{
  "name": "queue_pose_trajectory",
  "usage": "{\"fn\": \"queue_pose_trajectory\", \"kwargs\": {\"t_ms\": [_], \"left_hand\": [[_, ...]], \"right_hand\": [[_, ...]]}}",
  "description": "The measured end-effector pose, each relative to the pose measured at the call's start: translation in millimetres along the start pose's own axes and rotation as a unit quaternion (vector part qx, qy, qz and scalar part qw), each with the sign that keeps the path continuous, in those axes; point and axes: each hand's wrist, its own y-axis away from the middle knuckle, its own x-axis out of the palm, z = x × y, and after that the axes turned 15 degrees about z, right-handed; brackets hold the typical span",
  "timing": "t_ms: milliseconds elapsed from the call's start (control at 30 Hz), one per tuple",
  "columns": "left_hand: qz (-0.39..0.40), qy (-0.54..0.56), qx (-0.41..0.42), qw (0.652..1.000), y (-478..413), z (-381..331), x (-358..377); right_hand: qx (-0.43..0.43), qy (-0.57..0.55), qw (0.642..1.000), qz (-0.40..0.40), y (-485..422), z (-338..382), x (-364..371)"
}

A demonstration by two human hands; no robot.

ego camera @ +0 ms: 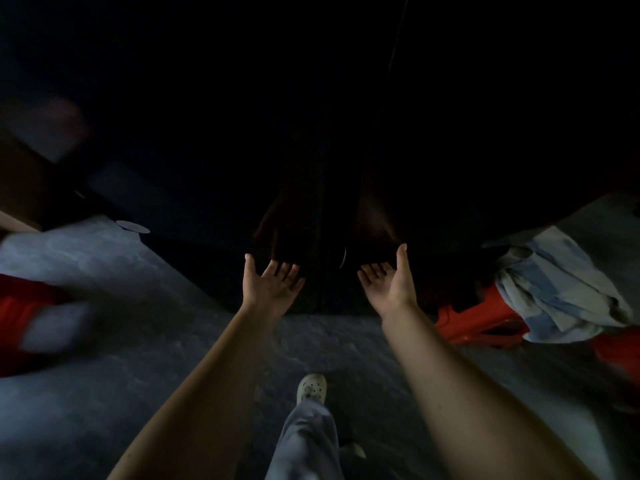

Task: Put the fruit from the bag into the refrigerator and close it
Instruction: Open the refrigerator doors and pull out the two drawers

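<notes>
A tall dark refrigerator (207,140) fills the upper part of the head view, with a vertical seam between two doors running down its middle; both doors look closed. My left hand (272,282) lies flat against the left door near the seam, fingers straight. My right hand (386,280) presses the right door in the same way, thumb up. Faint reflections of both hands show in the glossy doors. No fruit and no bag can be made out in the dim light.
A red plastic stool (478,320) stands at the right with a pale blue cloth (554,292) draped on it. A blurred red and white object (38,323) lies at the left. Grey floor (104,393) is underfoot, with my white shoe (311,388) below.
</notes>
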Motion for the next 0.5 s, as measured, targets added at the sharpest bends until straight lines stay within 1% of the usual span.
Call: {"fn": "queue_pose_trajectory", "kwargs": {"t_ms": [133,267,367,433,500], "left_hand": [[0.003,-0.022,0.009,1.0,11.5,6.0,-8.1],[-0.01,-0.032,0.022,0.999,32.8,14.5,-12.8],[-0.012,-0.015,0.022,1.0,48.5,20.4,-16.1],[-0.029,-0.008,0.023,0.999,62.5,24.1,-11.2],[-0.019,0.01,0.013,1.0,73.1,23.9,-19.0]], "right_hand": [[0.019,-0.003,1.0,-0.005,9.1,2.6,-7.2],[0.033,0.015,0.999,0.0,23.6,3.8,-24.5],[0.031,0.021,0.999,0.002,39.6,3.9,-39.7],[0.03,0.005,1.0,0.002,50.1,6.0,-48.5],[0.031,-0.011,0.999,0.0,58.8,10.1,-55.4]]}}
